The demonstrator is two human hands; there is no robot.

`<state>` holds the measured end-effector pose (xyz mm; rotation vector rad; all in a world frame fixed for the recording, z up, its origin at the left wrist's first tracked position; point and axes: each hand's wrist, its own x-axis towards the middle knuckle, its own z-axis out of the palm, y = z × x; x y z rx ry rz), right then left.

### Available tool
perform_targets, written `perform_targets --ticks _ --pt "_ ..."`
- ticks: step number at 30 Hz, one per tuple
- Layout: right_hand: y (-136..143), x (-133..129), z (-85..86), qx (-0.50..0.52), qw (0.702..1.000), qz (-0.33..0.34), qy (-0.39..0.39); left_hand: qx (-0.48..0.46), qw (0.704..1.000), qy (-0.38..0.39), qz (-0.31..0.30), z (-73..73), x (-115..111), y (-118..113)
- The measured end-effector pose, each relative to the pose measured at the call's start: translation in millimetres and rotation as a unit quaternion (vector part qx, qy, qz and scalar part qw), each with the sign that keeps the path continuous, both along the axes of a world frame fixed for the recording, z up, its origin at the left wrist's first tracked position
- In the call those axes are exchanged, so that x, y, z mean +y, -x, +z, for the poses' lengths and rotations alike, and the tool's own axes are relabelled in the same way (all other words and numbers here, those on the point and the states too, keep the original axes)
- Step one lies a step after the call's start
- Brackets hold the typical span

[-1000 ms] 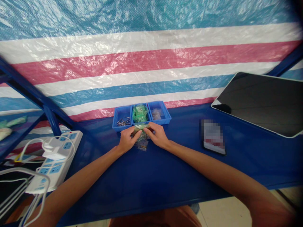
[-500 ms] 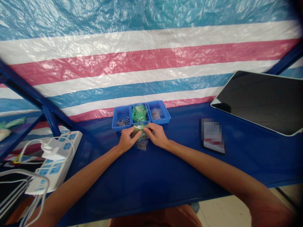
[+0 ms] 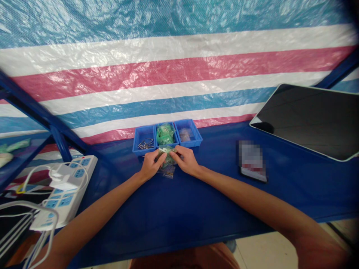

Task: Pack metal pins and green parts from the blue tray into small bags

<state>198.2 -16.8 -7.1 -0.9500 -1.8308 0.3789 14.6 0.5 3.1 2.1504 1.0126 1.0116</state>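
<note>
Between my two hands is a small clear plastic bag (image 3: pixel 169 158) with something greenish inside. My left hand (image 3: pixel 151 163) pinches its left side, and my right hand (image 3: pixel 186 160) pinches its right side, thumbs close together. Just below, another small clear bag (image 3: pixel 168 172) with thin brownish pieces lies on the table. Right behind my hands stand three joined blue bins. The left bin (image 3: pixel 135 146) holds loose metal pins or screws. Green packets (image 3: pixel 165 133) fill the middle one. Inside the right bin (image 3: pixel 198 140) are clear bags.
A white power strip (image 3: pixel 88 166) with plugs and cables lies at the left on the blue table (image 3: pixel 168 213). To the right are a phone (image 3: pixel 252 160), its screen blurred, and a large dark screen (image 3: pixel 311 119). A striped plastic sheet (image 3: pixel 174 71) hangs behind.
My thumbs have shifted slightly on the plastic bag, and its top looks a little different. The bins, the lower bag and both arms stay nearly in place.
</note>
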Motion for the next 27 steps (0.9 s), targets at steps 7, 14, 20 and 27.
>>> perform_targets --ticks 7,14,20,27 --pt "-0.4 5.1 -4.8 -0.011 0.999 -0.006 0.039 -0.002 1.0 0.017 0.005 -0.8 1.9 -0.5" --pt "-0.5 5.5 -4.1 -0.009 0.997 0.01 0.073 -0.009 1.0 0.025 0.007 -2.2 2.9 -1.0" --pt "0.0 6.9 -5.1 -0.007 0.997 0.007 0.08 -0.002 0.999 0.032 0.01 -2.5 3.8 -1.4" --pt "0.5 7.3 -4.2 -0.006 0.997 0.001 0.077 -0.011 0.999 0.032 0.008 -4.1 5.1 -1.3"
